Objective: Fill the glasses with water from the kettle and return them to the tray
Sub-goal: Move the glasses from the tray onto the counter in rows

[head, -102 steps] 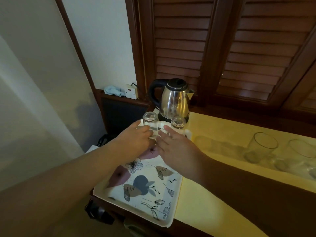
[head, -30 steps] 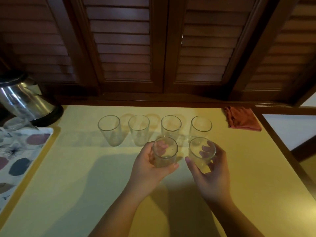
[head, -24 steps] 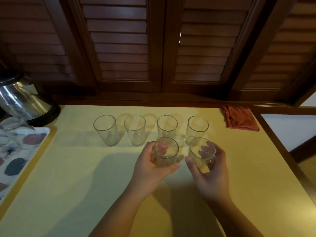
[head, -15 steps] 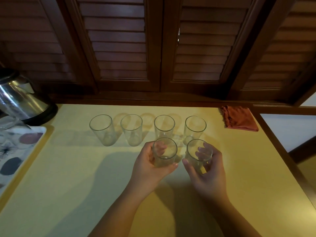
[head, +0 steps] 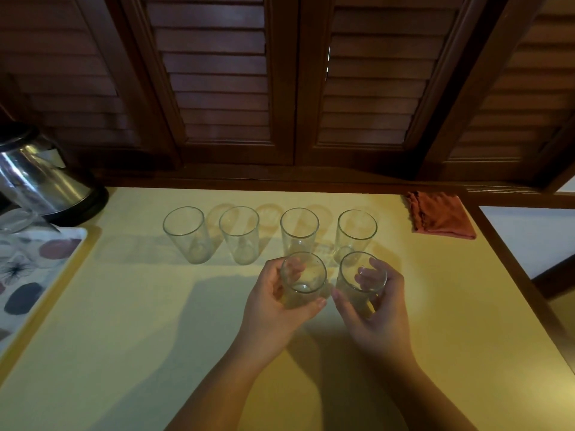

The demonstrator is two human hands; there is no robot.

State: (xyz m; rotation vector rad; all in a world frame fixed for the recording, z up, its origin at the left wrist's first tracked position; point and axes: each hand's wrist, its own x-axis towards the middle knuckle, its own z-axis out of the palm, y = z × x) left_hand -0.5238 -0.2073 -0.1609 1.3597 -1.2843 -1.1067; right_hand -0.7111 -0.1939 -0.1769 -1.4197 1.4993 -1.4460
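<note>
My left hand (head: 273,309) grips an empty clear glass (head: 303,276), and my right hand (head: 376,312) grips a second empty glass (head: 361,279) right beside it, both low over the yellow table (head: 140,321). Behind them stands a row of several empty glasses (head: 239,234). The steel kettle (head: 37,178) stands at the far left, next to the flower-patterned tray (head: 28,262). One more glass (head: 15,219) sits at the tray's far corner.
A folded red-orange cloth (head: 438,219) lies at the table's back right corner. Dark wooden louvred shutters (head: 280,82) close off the back. The table's right edge has a wooden border (head: 522,284).
Since 3.4 s ago my hands took two glasses from the tray and carried them right to the table. Over the last second they have sunk slightly in front of the row.
</note>
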